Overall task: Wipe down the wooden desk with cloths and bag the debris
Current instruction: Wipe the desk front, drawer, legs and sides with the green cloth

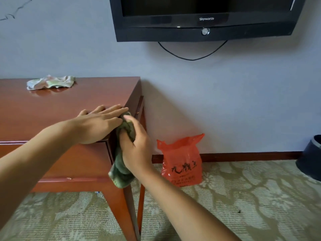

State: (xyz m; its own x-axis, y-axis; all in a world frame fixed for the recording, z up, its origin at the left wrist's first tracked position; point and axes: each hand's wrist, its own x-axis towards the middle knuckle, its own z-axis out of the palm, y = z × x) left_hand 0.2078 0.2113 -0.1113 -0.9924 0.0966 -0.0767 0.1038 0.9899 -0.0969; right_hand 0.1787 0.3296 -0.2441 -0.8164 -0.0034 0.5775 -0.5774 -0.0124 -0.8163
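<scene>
Gripping a dark green, crumpled cloth (123, 150), the right hand (134, 145) has its fingers curled round the fabric and presses it against the right end of the glossy reddish-brown wooden counter (60, 105), at the near right corner. The lower part of this cloth hangs below the hand, in front of the counter's near right leg. The left hand (98, 122) lies flat on the counter top just beside that corner, fingers straight and spread a little, palm down, holding nothing; its fingertips reach the right edge and touch the top of the green cloth. The two hands are close together, meeting at the cloth.

At the far left of the counter top, near the wall, lies a second, pale cloth (51, 82), whitish with faint pink and green patches, bunched up and well apart from both hands.

On the patterned beige carpet (243, 197), to the right of the counter and against the dark red skirting board, stands an orange-red plastic bag (181, 162) with black printed characters, its handles standing up and its mouth open. At the right edge of the view is part of a dark round bin (311, 159). On the pale wall above hangs a black flat television (205, 20) with a black cable (192, 57) looping below it.
</scene>
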